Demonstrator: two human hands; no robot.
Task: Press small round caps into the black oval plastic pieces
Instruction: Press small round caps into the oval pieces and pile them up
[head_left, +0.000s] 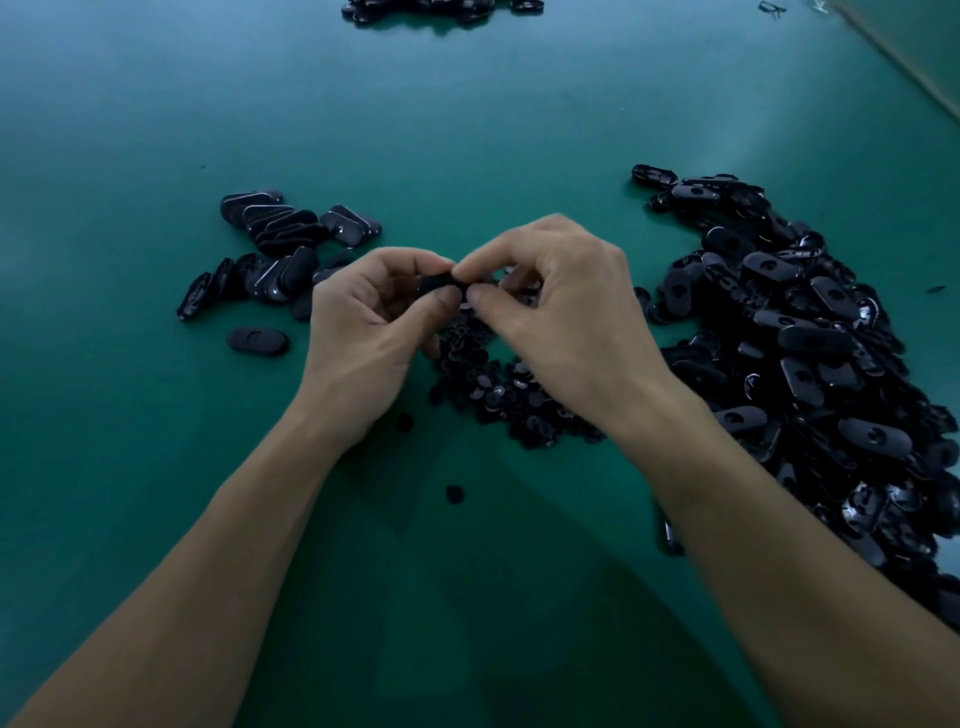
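Oval piece mostly hidden; far pile cut off above.

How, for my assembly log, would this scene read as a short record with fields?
left hand: grips black oval piece
right hand: fingers pinch the same piece's end; any cap there is hidden
cap pile: on the table beneath the hands
large oval pile: right of the hands
small oval pile: left of the hands
table: green
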